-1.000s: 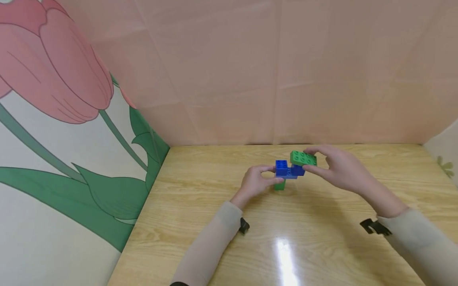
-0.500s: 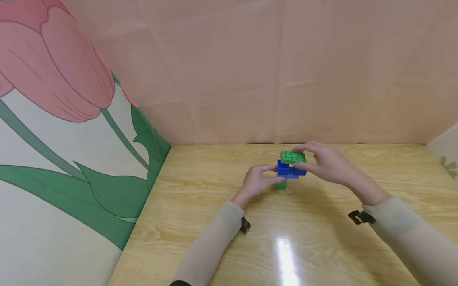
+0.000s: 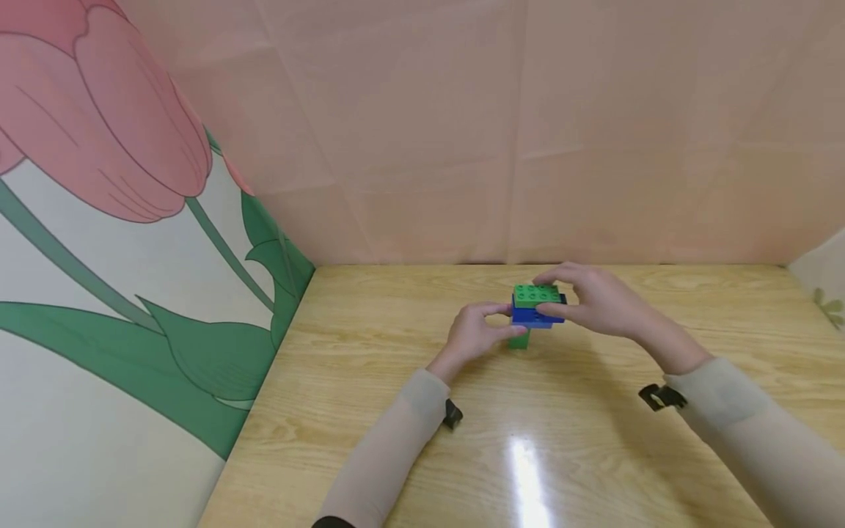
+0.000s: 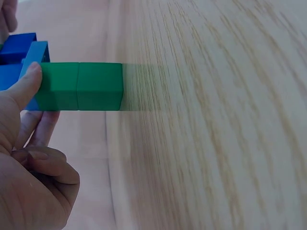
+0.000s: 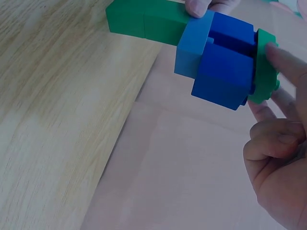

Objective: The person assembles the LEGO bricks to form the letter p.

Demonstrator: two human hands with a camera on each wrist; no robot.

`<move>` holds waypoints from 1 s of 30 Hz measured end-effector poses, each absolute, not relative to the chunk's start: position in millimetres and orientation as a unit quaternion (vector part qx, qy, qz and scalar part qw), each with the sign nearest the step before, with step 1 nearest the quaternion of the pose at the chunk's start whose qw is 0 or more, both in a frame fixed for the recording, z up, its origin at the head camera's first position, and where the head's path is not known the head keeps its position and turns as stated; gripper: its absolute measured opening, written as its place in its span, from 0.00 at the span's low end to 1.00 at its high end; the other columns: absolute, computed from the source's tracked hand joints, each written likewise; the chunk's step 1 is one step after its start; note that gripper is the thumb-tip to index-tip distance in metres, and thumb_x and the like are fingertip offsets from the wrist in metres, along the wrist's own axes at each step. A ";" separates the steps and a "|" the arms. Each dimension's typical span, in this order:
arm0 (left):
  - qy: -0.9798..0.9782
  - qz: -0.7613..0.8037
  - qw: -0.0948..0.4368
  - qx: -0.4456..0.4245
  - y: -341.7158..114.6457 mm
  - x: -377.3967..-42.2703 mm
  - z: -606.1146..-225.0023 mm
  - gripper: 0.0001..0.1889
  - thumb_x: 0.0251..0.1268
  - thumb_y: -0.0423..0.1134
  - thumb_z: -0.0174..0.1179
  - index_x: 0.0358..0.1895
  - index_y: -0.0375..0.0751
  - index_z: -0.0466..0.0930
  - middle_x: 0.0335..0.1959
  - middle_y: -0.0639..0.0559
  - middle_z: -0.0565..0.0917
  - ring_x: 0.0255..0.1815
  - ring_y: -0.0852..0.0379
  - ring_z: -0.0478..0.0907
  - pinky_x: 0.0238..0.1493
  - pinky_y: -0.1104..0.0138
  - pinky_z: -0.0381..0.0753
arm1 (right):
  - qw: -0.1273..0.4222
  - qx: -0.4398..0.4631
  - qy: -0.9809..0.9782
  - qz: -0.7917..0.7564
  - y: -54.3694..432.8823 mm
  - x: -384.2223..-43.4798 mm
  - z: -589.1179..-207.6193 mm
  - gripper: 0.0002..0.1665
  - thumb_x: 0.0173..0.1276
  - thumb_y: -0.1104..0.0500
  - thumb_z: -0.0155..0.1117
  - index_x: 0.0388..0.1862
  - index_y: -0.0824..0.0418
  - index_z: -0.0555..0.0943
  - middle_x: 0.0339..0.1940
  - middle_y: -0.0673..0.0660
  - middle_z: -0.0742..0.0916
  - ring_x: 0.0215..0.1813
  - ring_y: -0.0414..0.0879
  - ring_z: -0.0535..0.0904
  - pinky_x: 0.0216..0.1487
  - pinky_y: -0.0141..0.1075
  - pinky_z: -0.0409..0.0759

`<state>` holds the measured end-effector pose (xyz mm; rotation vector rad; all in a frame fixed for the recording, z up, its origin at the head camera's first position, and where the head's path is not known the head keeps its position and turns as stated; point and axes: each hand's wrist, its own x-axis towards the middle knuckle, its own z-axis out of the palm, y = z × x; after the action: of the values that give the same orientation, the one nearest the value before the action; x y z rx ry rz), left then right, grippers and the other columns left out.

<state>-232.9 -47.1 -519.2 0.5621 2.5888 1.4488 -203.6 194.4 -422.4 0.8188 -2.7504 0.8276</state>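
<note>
Two green bricks (image 4: 79, 86) form an upright column on the wooden table, with a light blue brick (image 5: 192, 56) across its top. Side by side on that sit two dark blue bricks (image 5: 223, 76). My left hand (image 3: 470, 336) pinches the stack near the light blue brick, its thumb at the front. Over the dark blue bricks lies a thinner green brick (image 3: 536, 295), studs up, its right end pinched by my right hand (image 3: 604, 301). In the right wrist view, some blue studs show along a narrow gap beneath this green brick.
The wooden table (image 3: 370, 345) meets a pink cloth backdrop (image 3: 409, 147) just behind the stack. To the left rises a panel with a painted tulip (image 3: 132, 125). Each sleeve carries a small black clip (image 3: 662, 397).
My right hand has brought the thinner green brick left and down onto the dark blue bricks, and it now lies straighter. My left hand has kept its hold on the stack.
</note>
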 end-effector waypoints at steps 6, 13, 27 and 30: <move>0.854 0.481 0.063 0.187 -48.1 -230.5 -518.6 0.23 0.58 0.59 0.75 0.56 0.60 0.89 0.54 0.69 0.86 0.64 0.61 0.78 0.68 0.53 0.74 | 0.050 0.247 -0.920 0.301 191.9 -204.7 -423.0 0.25 0.71 0.43 0.73 0.61 0.53 0.84 0.53 0.50 0.86 0.27 0.44 0.69 0.26 0.37 0.69; 0.852 0.481 0.064 0.197 -49.2 -228.1 -519.0 0.22 0.59 0.59 0.75 0.55 0.60 0.89 0.53 0.70 0.86 0.64 0.62 0.78 0.68 0.54 0.74 | 0.048 0.249 -0.911 0.325 189.5 -205.0 -427.7 0.20 0.71 0.45 0.73 0.57 0.52 0.86 0.52 0.52 0.87 0.26 0.43 0.69 0.24 0.36 0.69; 0.855 0.477 0.066 0.195 -52.6 -221.8 -515.8 0.21 0.58 0.58 0.76 0.54 0.61 0.90 0.54 0.70 0.86 0.64 0.62 0.78 0.68 0.52 0.74 | 0.056 0.240 -0.918 0.311 181.2 -194.8 -427.4 0.21 0.71 0.45 0.73 0.57 0.54 0.87 0.54 0.54 0.86 0.34 0.47 0.76 0.32 0.38 0.76; 0.854 0.476 0.064 0.198 -52.9 -221.3 -516.6 0.22 0.58 0.58 0.76 0.55 0.60 0.89 0.54 0.70 0.86 0.64 0.61 0.78 0.68 0.52 0.74 | 0.052 0.240 -0.919 0.308 180.1 -192.8 -425.7 0.21 0.72 0.45 0.72 0.57 0.55 0.86 0.55 0.56 0.86 0.36 0.47 0.76 0.33 0.39 0.77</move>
<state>-221.3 -52.9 -516.6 0.5985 2.5805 1.4378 -192.8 180.1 -425.7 0.7296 -2.7959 0.9354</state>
